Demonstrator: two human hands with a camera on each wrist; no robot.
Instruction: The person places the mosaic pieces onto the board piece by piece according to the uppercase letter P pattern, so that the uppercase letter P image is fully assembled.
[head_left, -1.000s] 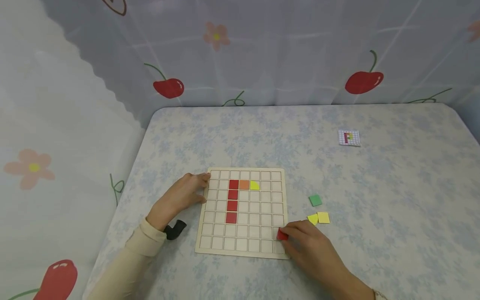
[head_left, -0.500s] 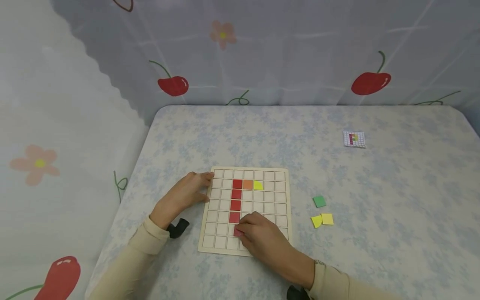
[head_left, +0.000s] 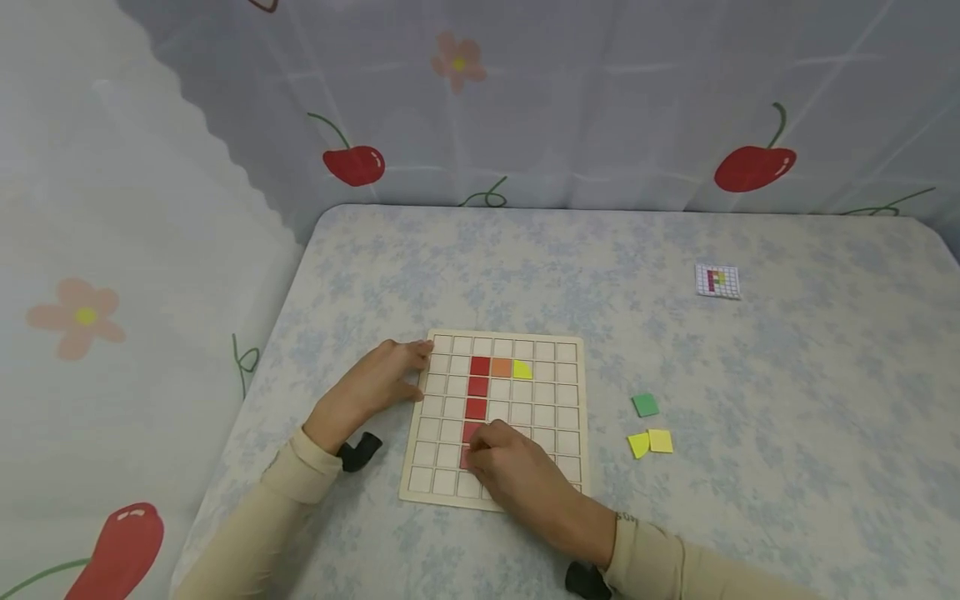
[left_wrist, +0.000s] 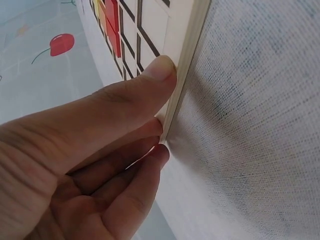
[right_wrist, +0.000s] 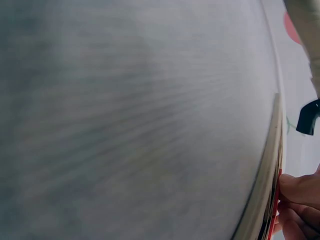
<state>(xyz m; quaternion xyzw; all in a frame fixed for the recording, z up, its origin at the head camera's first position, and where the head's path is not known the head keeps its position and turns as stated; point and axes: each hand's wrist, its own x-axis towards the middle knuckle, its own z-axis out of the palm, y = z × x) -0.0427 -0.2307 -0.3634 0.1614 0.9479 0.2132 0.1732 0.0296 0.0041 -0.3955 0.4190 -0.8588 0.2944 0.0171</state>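
Observation:
A wooden grid board lies on the table. Red square tiles run down one column; an orange tile and a yellow quarter-round tile continue along the top of it. At the column's lower end, my right hand pinches another red tile at its grid cell, partly covering it. The right wrist view shows my right thumb against red at the board's edge. My left hand rests thumb and fingertips on the board's left edge; in the left wrist view the thumb touches the rim.
Right of the board lie a green tile, a yellow quarter-round tile and a yellow square tile. A small pattern card sits farther back. A printed curtain hangs behind the table.
My right hand has carried the red tile leftward from the board's right side to the foot of the red column. My left hand stays at the left edge. The view has shifted slightly.

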